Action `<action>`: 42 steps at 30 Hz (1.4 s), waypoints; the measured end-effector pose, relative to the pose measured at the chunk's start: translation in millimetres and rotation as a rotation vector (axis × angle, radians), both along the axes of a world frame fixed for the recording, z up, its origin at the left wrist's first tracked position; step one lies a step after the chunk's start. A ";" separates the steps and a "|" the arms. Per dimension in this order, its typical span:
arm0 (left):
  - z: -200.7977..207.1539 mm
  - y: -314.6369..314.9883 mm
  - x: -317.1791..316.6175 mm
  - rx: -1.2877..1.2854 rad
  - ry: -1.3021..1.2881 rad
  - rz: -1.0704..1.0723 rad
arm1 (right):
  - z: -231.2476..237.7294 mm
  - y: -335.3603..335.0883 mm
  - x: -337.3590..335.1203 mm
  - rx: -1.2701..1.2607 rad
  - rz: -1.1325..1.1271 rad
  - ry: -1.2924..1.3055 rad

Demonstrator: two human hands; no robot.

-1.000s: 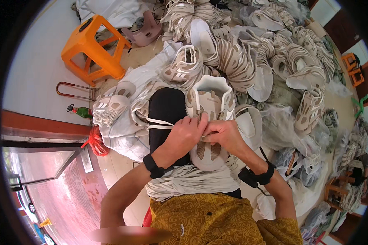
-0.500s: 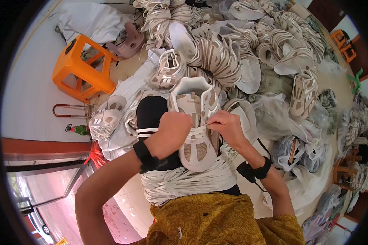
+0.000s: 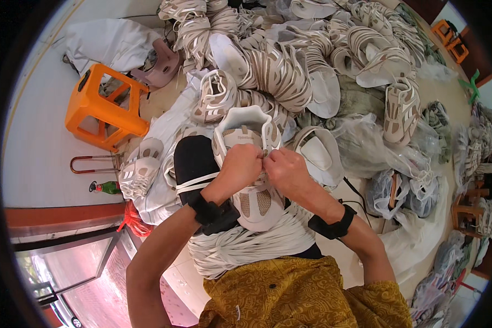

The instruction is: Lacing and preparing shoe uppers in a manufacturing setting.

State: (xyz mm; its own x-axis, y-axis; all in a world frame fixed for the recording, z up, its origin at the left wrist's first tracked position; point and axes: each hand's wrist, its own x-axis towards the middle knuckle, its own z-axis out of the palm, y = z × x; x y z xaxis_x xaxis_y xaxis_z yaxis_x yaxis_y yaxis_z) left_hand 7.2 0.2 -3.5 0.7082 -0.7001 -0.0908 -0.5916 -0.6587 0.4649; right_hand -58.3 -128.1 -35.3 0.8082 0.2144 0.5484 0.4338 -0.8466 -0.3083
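Observation:
A beige and white sneaker point(image 3: 261, 213) rests in front of me, toe toward my body, beside a knee in black cloth point(image 3: 193, 153). My left hand point(image 3: 240, 168) is closed over the shoe's lacing area. A white shoelace point(image 3: 197, 182) stretches from it across the knee. Close against it, my right hand point(image 3: 285, 170) pinches at the eyelet row, its fingertips meeting the left hand's; the lace between them is mostly hidden. A thick bundle of white laces point(image 3: 246, 249) lies across my lap.
Stacked shoe uppers point(image 3: 281, 76) pile up ahead. An orange stool point(image 3: 101, 109) stands left, above a green bottle point(image 3: 110, 187) and red string point(image 3: 134, 220). At right are clear plastic bags point(image 3: 385, 191) and a laced shoe point(image 3: 402, 115). A loose upper point(image 3: 317, 156) sits beside the sneaker.
My hands have come together over the lacing, the right one moving left to the eyelets. The view has shifted slightly, and the sneaker appears a little farther left.

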 end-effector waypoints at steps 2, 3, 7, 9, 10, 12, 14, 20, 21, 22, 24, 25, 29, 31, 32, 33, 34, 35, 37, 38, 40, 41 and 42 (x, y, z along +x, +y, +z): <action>1.3 -1.9 -2.9 -0.134 0.149 0.103 | -1.8 0.0 -0.4 0.056 -0.006 -0.003; 0.8 -1.4 -1.3 -0.132 0.151 0.099 | -2.9 -0.1 -1.2 0.112 -0.006 -0.007; 5.0 -2.5 11.4 0.004 0.264 -0.043 | -6.5 -7.2 -5.8 0.560 0.035 0.250; 5.3 -4.2 13.6 0.046 0.297 -0.113 | -5.0 -13.1 -5.4 0.581 0.067 0.365; 3.3 -4.2 14.2 0.095 0.224 -0.146 | -7.4 -12.8 -3.8 0.581 0.068 0.366; 3.6 -5.5 16.1 0.141 0.146 -0.183 | -8.2 -12.2 2.8 0.389 0.092 0.228; 4.1 -1.6 15.1 0.133 0.108 -0.239 | 6.6 -15.5 2.8 0.448 0.092 0.309; 14.8 38.1 3.7 0.080 -0.171 -0.270 | 8.6 -17.8 13.8 0.359 0.215 0.396; 45.9 38.6 4.1 -0.021 0.290 0.009 | 7.4 -21.5 12.9 0.344 0.182 0.436; 82.8 40.0 6.6 -0.118 0.746 0.291 | 6.3 -26.0 13.4 0.343 0.173 0.432; 110.2 71.1 6.0 -0.594 0.943 0.418 | 10.5 -25.9 14.0 0.376 0.213 0.425; 121.4 76.7 -0.1 -0.594 0.938 0.419 | 15.6 -23.1 14.0 0.377 0.216 0.421; 131.0 67.8 -22.3 -0.855 1.083 0.404 | 64.5 13.0 -0.4 0.303 0.372 0.052; 119.9 57.0 -27.4 -0.970 1.191 0.326 | 73.2 30.7 0.5 0.453 0.342 0.136; 116.0 59.1 -24.5 -0.977 1.188 0.324 | 70.2 32.5 6.1 0.394 0.399 0.088; 113.5 61.1 -19.6 -1.045 1.074 0.343 | 66.9 33.2 12.4 0.336 0.456 0.039; 110.3 64.0 -13.9 -1.110 0.959 0.361 | 61.6 22.4 18.1 0.444 0.462 0.103; 104.4 80.0 -3.6 -1.160 0.925 0.391 | 57.6 1.7 21.3 0.548 0.469 0.170; 90.4 121.8 7.8 -1.386 0.907 0.534 | 66.4 -49.2 24.2 0.739 0.322 0.199; 76.0 154.7 16.9 -1.514 1.008 0.415 | 66.6 -82.4 27.1 0.627 0.236 0.108; 47.4 230.9 32.5 -1.756 0.840 0.405 | 71.5 -157.8 27.4 1.330 0.161 0.263; 47.7 256.7 39.1 -2.058 0.913 0.500 | 73.9 -206.3 23.5 1.593 -0.011 0.305; 41.5 298.3 48.3 -2.102 0.738 0.572 | 80.6 -239.2 20.9 1.587 -0.084 0.253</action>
